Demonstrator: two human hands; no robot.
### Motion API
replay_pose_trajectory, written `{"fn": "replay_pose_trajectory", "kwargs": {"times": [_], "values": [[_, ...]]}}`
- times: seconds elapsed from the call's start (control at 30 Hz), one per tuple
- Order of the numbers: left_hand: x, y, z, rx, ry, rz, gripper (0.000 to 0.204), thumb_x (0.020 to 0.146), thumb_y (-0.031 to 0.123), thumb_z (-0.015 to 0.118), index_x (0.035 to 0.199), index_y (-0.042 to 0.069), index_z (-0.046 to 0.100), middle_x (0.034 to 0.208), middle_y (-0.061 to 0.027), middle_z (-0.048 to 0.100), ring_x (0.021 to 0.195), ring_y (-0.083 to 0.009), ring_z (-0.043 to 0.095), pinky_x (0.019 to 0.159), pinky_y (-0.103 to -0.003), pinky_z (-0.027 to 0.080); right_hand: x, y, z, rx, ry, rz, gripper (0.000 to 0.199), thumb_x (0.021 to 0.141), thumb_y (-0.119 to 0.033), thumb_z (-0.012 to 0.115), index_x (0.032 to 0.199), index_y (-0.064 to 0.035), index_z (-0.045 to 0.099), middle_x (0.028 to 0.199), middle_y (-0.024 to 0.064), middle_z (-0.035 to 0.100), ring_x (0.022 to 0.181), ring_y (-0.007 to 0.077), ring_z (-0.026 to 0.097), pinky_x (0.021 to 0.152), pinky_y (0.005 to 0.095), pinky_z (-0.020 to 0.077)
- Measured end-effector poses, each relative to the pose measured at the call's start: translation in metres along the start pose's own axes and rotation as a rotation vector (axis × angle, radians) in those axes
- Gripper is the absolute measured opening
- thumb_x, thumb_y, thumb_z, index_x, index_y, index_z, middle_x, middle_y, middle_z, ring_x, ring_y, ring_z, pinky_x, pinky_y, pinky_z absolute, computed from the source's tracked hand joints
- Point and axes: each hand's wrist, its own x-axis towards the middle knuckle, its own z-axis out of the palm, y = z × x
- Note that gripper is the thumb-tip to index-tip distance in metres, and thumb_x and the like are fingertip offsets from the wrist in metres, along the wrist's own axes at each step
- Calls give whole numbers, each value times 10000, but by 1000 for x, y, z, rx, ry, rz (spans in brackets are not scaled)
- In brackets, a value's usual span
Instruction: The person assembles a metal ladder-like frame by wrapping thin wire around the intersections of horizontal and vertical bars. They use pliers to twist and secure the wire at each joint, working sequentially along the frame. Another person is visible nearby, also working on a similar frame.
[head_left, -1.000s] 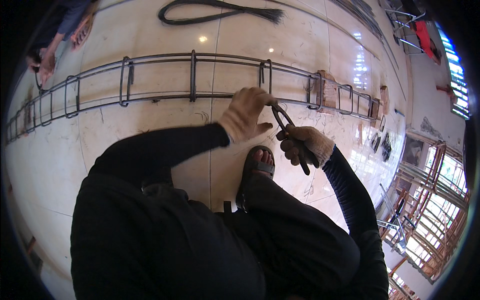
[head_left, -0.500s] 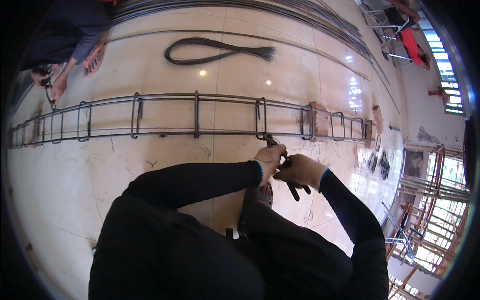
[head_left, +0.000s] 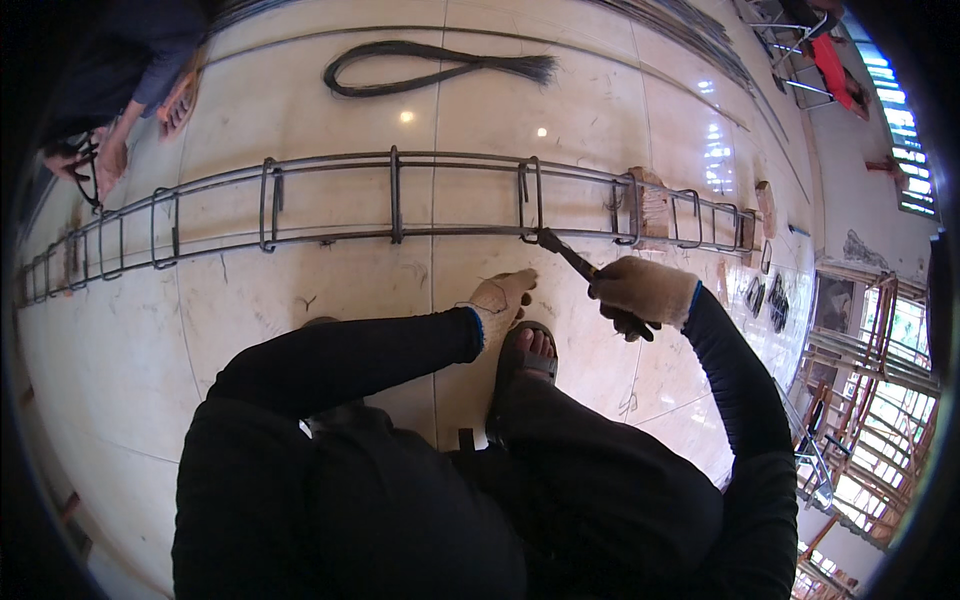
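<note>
A long cage of steel bars with square stirrups lies across the tiled floor in front of me. My right hand, in a knit work glove, is closed on dark pliers whose jaws touch the cage's near bar by a stirrup. My gloved left hand hangs just below that bar with fingers loosely curled, and I cannot make out anything in it. Below the left hand my sandalled foot rests on the tile.
A looped bundle of thin tie wire lies beyond the cage. Another person's hands work at the cage's far left end. Wooden blocks prop the cage at right. More bars lie at the top edge, with scaffolding frames on the right.
My hands have parted: the left dropped below the bar, and the right moved right and set the pliers' jaws on the cage bar. The view shifted so the cage sits lower.
</note>
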Motion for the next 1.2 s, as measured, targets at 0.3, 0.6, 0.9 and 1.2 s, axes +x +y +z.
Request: {"fn": "replay_pose_trajectory", "kwargs": {"times": [0.3,0.6,0.9,1.2], "values": [[-7,33,34,-244,-466,-163,500,1031,563,625,1187,89,652,1129,-106,669,924,-203,657,790,-361,554,34,66,78,1459,-508,-288,416,1090,-370,522,1288,-4,543,862,3,520,632,89,450,515,222,411],[18,23,42,23,-108,-83,400,1001,478,588,1068,94,678,937,-79,682,816,-228,639,549,-431,498,-38,14,69,75,312,-282,608,926,-407,774,1273,74,635,1056,228,750,916,325,765,765,411,624],[-17,26,49,-14,-207,-87,678,948,792,559,1015,127,670,904,-38,683,787,-149,602,681,-290,464,-12,41,46,279,-67,-174,374,1010,-257,615,1194,69,623,883,170,710,775,246,742,641,350,606],[-15,32,49,-83,-258,-34,491,1068,502,573,1213,38,642,1076,-113,675,944,-219,652,841,-365,532,-10,69,106,1504,-391,-288,394,1121,-269,496,1339,55,548,995,107,687,697,154,634,529,256,502]]}}
